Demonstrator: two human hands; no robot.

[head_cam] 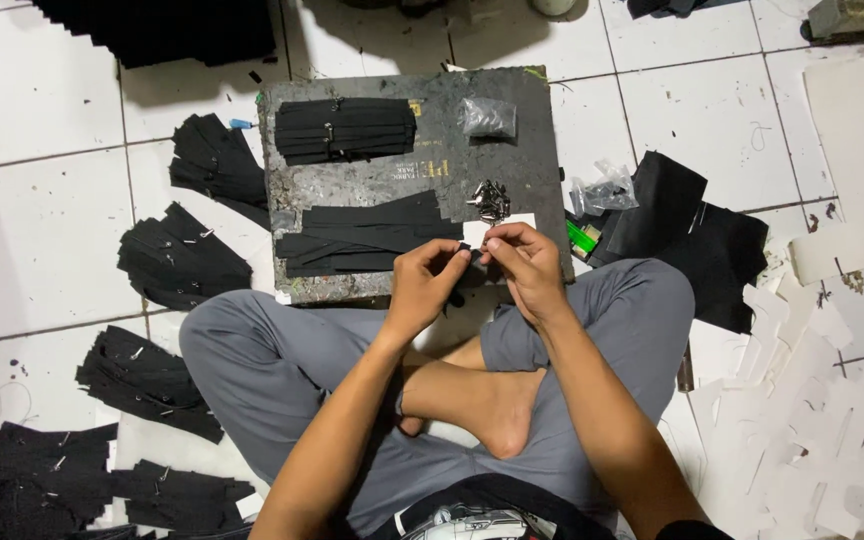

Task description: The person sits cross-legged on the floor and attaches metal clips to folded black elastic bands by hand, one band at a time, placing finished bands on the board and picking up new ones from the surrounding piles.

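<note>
- Seemingly small, a black strap piece (466, 256) sits pinched between both hands, just above the near edge of the dark board (537, 150).
- Left hand (422, 285): fingers closed on the strap's left end.
- Right hand (524, 265): fingertips closed on its right end; whether they also hold a metal part, I cannot tell.
- Just beyond the hands lie a heap of metal buckles (492, 200) and a row of loose black strips (367, 235).
- Farther back rest a strap bundle (344, 128) and a clear bag (487, 117).
- Finished strap piles (177, 262) lie on the tile floor at the left.
</note>
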